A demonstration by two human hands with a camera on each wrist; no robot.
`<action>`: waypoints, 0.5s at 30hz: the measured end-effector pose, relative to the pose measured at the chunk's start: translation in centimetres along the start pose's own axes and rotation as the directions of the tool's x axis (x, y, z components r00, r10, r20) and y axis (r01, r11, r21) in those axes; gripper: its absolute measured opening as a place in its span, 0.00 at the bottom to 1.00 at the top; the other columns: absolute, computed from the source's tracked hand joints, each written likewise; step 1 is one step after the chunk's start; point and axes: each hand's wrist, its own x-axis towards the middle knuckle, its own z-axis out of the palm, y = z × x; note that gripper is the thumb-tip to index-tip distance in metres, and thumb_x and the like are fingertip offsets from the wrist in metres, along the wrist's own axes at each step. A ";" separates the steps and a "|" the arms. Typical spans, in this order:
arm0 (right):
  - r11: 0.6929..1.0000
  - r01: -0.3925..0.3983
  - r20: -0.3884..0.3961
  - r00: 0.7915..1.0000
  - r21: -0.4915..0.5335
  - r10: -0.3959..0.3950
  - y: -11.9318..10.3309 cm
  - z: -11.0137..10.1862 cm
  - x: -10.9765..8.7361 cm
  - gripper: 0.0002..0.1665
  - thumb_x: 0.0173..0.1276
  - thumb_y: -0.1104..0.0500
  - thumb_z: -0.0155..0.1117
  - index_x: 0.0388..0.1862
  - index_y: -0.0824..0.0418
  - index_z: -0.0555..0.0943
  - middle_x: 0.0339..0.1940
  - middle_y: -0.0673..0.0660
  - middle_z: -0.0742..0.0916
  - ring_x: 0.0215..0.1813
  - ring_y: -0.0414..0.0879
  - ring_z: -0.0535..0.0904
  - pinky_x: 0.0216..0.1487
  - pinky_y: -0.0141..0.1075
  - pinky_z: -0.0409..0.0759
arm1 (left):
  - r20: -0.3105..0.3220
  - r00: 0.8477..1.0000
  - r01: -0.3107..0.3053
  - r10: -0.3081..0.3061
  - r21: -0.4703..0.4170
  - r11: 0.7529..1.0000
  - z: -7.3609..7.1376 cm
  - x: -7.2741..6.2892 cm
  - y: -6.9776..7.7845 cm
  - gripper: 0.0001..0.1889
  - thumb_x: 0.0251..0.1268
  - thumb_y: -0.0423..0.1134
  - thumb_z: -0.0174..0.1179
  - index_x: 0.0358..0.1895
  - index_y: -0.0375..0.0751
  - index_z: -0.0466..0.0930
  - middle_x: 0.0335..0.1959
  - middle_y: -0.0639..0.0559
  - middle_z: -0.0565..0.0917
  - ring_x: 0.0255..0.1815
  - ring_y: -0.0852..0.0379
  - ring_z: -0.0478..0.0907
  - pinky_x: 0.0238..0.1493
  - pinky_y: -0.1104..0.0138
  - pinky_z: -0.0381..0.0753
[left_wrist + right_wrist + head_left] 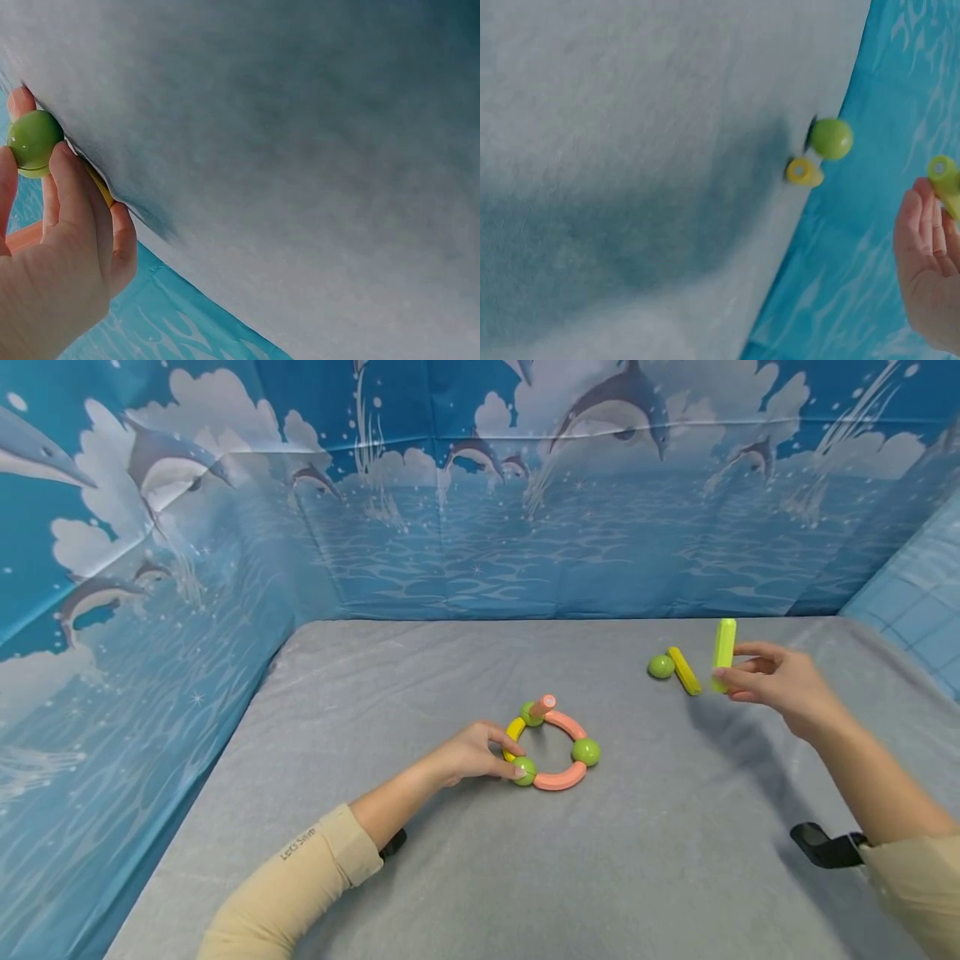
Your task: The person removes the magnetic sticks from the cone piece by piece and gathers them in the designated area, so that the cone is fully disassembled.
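A ring of curved rods and green balls lies on the grey cloth, with two salmon rods (558, 779), a yellow curved rod (513, 737) and three balls. From the far ball (531, 715) a short salmon rod (545, 702) sticks up. My left hand (478, 752) pinches the near-left green ball (34, 141) between thumb and fingers. Off to the right, my right hand (780, 681) holds a lime-yellow rod (724, 647) upright above the cloth, pinched near its lower end. In the right wrist view only part of that hand and rod shows.
A loose green ball (661, 667) and a yellow rod (684, 672) lie on the cloth (420, 668), left of my right hand. Blue dolphin-print curtains (480, 552) stand along the back and left. A black wrist mount (828, 847) juts from the right sleeve.
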 end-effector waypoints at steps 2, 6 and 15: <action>0.999 -0.035 0.001 0.999 -0.006 0.035 0.8 -0.4 0.7 0.51 0.63 0.43 0.62 0.69 0.75 0.53 0.45 0.60 0.75 0.31 0.35 0.81 0.38 0.35 0.81 | -0.001 1.000 0.001 -0.001 0.002 1.000 0.0 0.0 0.0 0.12 0.50 0.32 0.70 0.41 0.38 0.86 0.60 0.45 0.69 0.63 0.48 0.63 0.46 0.65 0.76; 0.995 -0.083 0.007 0.996 -0.049 0.083 2.1 -0.9 1.8 0.51 0.63 0.41 0.61 0.69 0.76 0.53 0.50 0.69 0.73 0.31 0.38 0.81 0.38 0.37 0.81 | -0.003 1.000 -0.004 0.004 0.012 1.000 0.0 -0.1 0.1 0.12 0.50 0.32 0.70 0.41 0.38 0.86 0.59 0.46 0.70 0.62 0.49 0.63 0.46 0.65 0.75; 0.977 -0.173 0.001 0.985 -0.126 0.174 4.3 -1.2 4.1 0.48 0.64 0.45 0.61 0.68 0.77 0.55 0.53 0.76 0.69 0.28 0.43 0.78 0.33 0.35 0.81 | -0.009 1.000 -0.004 0.004 0.012 1.000 0.1 -0.1 0.1 0.12 0.49 0.32 0.70 0.40 0.38 0.86 0.59 0.46 0.71 0.62 0.49 0.64 0.50 0.63 0.74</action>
